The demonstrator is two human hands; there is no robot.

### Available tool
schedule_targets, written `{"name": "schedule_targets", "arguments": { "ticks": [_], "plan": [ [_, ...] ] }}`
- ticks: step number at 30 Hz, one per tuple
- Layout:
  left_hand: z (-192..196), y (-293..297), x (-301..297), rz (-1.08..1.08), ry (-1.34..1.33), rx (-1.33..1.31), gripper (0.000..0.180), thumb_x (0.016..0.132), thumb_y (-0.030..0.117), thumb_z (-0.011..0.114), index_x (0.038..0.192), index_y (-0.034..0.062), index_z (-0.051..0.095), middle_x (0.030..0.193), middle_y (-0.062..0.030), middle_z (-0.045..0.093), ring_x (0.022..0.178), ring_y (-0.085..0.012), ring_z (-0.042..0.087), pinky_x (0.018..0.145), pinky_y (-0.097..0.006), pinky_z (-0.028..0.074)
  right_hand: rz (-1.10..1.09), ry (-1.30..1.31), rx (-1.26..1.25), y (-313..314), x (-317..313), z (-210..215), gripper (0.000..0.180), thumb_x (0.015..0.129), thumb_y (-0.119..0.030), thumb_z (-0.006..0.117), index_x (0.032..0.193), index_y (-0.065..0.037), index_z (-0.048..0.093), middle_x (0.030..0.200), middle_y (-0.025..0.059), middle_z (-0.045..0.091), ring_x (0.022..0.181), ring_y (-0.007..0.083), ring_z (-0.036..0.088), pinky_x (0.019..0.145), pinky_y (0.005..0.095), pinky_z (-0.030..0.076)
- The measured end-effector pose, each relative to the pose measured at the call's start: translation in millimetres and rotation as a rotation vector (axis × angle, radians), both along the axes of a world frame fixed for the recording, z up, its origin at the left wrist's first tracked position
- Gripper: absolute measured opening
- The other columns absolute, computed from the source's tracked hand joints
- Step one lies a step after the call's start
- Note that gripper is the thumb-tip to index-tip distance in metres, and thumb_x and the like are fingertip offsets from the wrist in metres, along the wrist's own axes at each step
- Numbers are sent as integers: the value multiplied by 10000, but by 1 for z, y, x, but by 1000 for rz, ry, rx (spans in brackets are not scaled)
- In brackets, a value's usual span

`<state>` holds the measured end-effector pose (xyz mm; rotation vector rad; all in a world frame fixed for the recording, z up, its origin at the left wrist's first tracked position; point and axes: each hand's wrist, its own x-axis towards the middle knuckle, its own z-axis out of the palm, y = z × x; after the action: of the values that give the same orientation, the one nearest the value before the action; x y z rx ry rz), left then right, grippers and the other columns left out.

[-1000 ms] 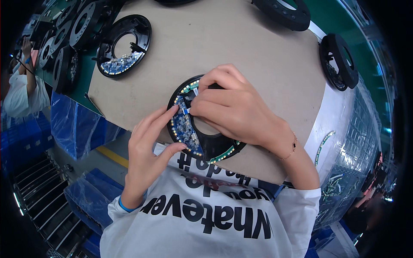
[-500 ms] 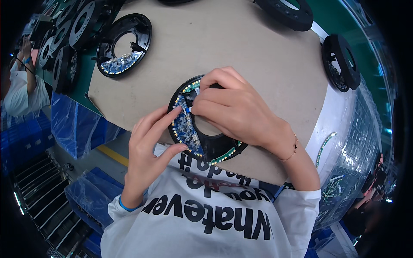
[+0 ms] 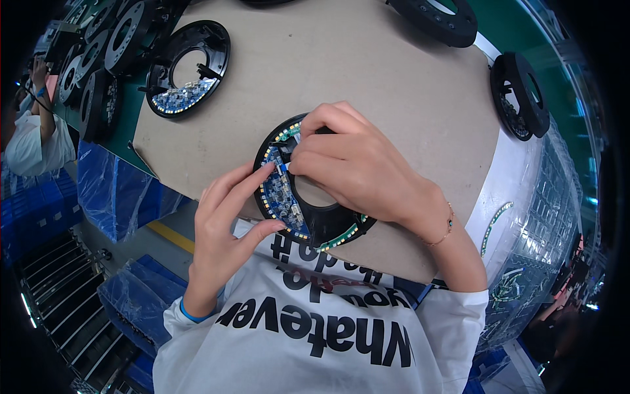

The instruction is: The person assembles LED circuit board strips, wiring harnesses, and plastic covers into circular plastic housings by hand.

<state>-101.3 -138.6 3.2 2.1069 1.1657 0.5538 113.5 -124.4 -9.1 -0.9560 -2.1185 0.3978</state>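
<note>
The ring housing (image 3: 324, 218), a black disc with a round central hole, sits at the near edge of the worktop (image 3: 394, 79), right before the person, its lower left part seeming to reach past that edge. Fixed along the housing's left side is a blue circuit board (image 3: 282, 197), with a small white connector (image 3: 282, 168) near its inner edge; a green LED strip (image 3: 341, 236) curves along the housing's lower right rim. The left hand (image 3: 223, 220) is spread, not clenched, fingertips and thumb resting on the board. The right hand (image 3: 361, 164) bends over the housing's upper part, fingers bunched beside the connector; whether they pinch something cannot be told. For such close work, light, even pressure from the left hand would best brace the board without pressing its parts, while the right should work straight and gently, never prying sideways, lest a connector or lead bend. Up and left of the housing lies another housing (image 3: 209, 39) with a similar board; far to its right leans a third housing (image 3: 522, 69), with a loose LED strip (image 3: 489, 226) below that one.
</note>
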Motion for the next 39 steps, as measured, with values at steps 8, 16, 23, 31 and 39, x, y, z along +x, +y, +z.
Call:
{"name": "schedule_targets", "arguments": {
  "ticks": [8,16,23,31,39],
  "plan": [
    [0,0,0,4,-3,-13,616,586,207,796,1163,93,611,1128,-112,571,985,-267,548,845,-341,407,17,26,-30,1,1,0,74,646,-98,589,674,-31,597,686,41,572,833,205,527,745,297,431],
    [-1,0,-1,15,-16,-17,605,584,202,798,1153,104,621,1093,-103,575,943,-260,546,823,-335,412,14,16,-45,4,2,2,82,641,-79,627,716,-56,604,696,13,565,805,199,525,771,327,419],
    [-2,1,-2,7,-8,-14,592,586,201,794,1148,116,627,1086,-95,575,923,-250,541,807,-329,406,-20,6,-28,4,-1,0,49,646,-89,606,677,-54,620,659,9,568,800,177,524,795,320,400],
    [-3,1,-1,7,-15,-15,597,582,200,795,1149,119,627,1088,-89,575,919,-244,538,800,-323,401,-4,60,-75,4,2,2,52,638,-58,611,685,-56,633,660,10,571,799,186,529,799,317,406],
    [-2,1,-2,7,-20,-33,600,580,181,795,1152,120,626,1105,-85,576,916,-232,539,799,-318,400,-10,34,-48,3,1,0,60,645,-60,604,698,-60,633,694,4,582,822,190,526,803,320,405]
  ]
}}
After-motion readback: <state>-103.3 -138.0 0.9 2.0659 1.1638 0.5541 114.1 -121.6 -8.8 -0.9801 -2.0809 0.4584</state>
